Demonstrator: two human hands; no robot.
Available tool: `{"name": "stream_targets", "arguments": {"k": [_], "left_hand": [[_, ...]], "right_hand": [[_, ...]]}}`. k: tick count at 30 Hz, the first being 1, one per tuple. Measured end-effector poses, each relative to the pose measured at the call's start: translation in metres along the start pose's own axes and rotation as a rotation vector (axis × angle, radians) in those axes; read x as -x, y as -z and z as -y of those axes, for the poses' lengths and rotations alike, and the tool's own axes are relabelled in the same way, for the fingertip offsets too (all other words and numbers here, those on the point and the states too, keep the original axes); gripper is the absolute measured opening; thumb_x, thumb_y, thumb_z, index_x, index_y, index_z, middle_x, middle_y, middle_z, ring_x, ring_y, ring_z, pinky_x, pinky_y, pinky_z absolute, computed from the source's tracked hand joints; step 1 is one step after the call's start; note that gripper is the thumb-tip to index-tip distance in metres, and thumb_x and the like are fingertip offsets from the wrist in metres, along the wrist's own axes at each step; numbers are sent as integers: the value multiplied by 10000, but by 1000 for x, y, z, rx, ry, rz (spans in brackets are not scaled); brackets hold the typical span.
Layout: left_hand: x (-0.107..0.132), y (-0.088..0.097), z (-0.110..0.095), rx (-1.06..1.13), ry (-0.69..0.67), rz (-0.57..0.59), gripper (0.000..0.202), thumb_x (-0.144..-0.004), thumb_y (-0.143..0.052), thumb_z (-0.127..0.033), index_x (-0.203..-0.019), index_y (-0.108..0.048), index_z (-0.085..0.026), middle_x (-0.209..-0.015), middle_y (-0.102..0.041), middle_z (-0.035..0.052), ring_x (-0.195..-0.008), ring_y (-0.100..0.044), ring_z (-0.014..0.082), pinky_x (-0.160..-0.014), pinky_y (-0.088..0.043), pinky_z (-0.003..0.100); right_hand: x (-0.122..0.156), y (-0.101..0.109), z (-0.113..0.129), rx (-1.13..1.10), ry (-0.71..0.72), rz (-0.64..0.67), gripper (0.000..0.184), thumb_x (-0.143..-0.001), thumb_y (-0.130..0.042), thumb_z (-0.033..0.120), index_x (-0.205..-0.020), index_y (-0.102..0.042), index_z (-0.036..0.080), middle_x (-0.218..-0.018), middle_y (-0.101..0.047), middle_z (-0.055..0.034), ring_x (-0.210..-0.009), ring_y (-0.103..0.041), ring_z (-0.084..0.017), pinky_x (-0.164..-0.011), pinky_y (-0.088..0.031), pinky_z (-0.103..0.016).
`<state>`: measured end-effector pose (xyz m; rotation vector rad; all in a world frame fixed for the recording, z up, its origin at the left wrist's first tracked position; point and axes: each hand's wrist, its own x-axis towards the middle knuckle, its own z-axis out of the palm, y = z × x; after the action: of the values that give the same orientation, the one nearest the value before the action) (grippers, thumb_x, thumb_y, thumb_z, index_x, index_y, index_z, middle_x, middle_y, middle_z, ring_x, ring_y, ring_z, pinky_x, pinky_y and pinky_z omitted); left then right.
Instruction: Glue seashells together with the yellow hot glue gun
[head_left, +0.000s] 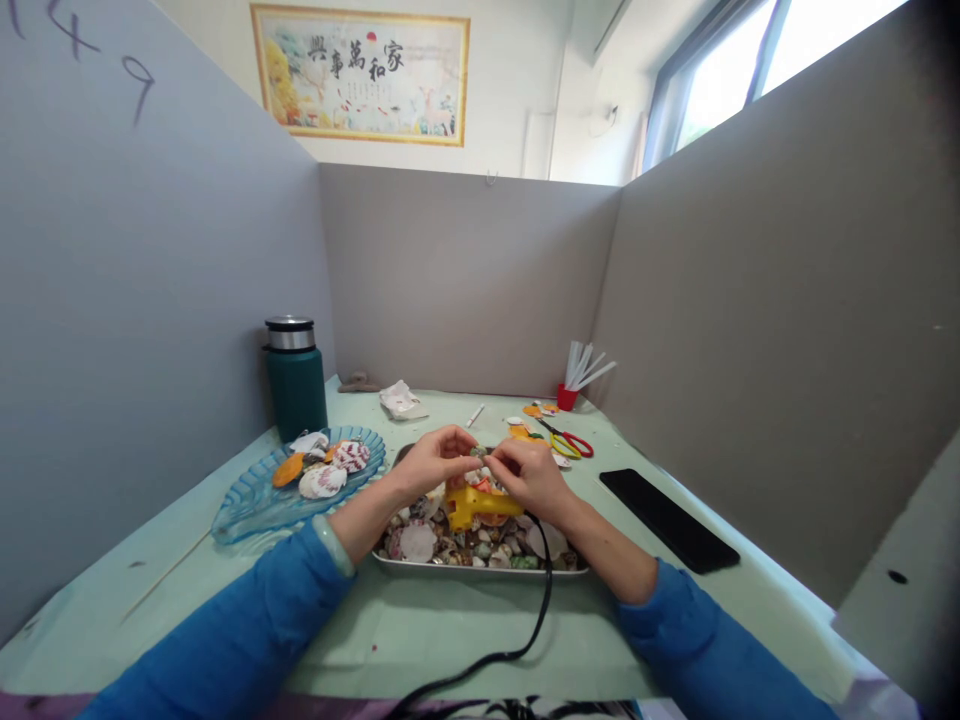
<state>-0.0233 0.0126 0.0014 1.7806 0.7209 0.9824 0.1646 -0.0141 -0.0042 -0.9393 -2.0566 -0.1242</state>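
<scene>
Both my hands meet above a metal tray (480, 570) filled with several seashells. My left hand (431, 462) pinches a small shell (478, 452) between thumb and fingertips. My right hand (529, 475) is closed, its fingertips touching the same small shell from the right. A yellow glue gun (476, 505) lies on the shells just under my hands, and its black cord (517, 640) runs toward me over the tray's front rim.
A blue glass dish (259, 510) with scallop shells sits to the left, with a green flask (295, 378) behind it. Scissors (570, 442), a red cup of sticks (568, 396) and a black phone (667, 520) lie to the right. Grey partitions wall the desk.
</scene>
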Motion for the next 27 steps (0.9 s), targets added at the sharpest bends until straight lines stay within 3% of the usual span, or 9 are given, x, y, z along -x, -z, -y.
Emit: {"name": "stream_targets", "arguments": {"k": [6, 12, 16, 19, 23, 27], "left_hand": [[2, -2, -2, 17, -9, -30, 342, -687, -690, -345, -906, -523, -142, -701, -581, -6, -498, -535, 86, -472, -415, 211], [0, 3, -3, 173, 19, -172, 356, -654, -716, -324, -903, -543, -137, -666, -541, -29, -476, -495, 66, -461, -406, 206], [-3, 8, -1, 285, 25, -298, 374, -642, -724, -329, -918, -558, -138, -706, -555, -17, -473, -490, 53, -466, -395, 201], [-4, 12, 1, 334, 28, -376, 391, -640, -722, -336, -942, -567, -142, -777, -580, 7, -479, -503, 54, -465, -402, 208], [-7, 15, 2, 419, 76, -504, 422, -617, -733, -295, -971, -559, -144, -780, -594, 10, -459, -498, 50, -444, -399, 203], [-9, 18, 2, 490, 123, -595, 352, -663, -696, -258, -963, -559, -136, -852, -618, 35, -454, -497, 35, -442, -401, 189]], "right_hand": [[0, -1, -2, -23, -28, 0, 293, -858, -497, 326, -628, -575, 163, -553, -545, 0, -526, -446, -97, -557, -308, -228], [0, 1, -6, -10, -87, 160, 376, -889, -445, 412, -686, -643, 166, -582, -599, -13, -541, -481, -99, -551, -298, -230], [1, 5, -5, 68, -25, 396, 387, -710, -614, 565, -753, -630, 180, -696, -628, -12, -604, -510, -118, -545, -288, -227], [5, 6, -4, 127, -16, 479, 510, -599, -672, 615, -873, -608, 191, -729, -632, -15, -614, -517, -142, -540, -285, -234], [7, 6, -4, 98, -10, 490, 469, -725, -627, 494, -1089, -553, 206, -783, -647, -31, -674, -550, -164, -593, -319, -247], [1, 11, -7, -92, -143, 369, 269, -884, -426, 387, -1018, -556, 193, -747, -610, -15, -662, -534, -136, -620, -355, -249]]}}
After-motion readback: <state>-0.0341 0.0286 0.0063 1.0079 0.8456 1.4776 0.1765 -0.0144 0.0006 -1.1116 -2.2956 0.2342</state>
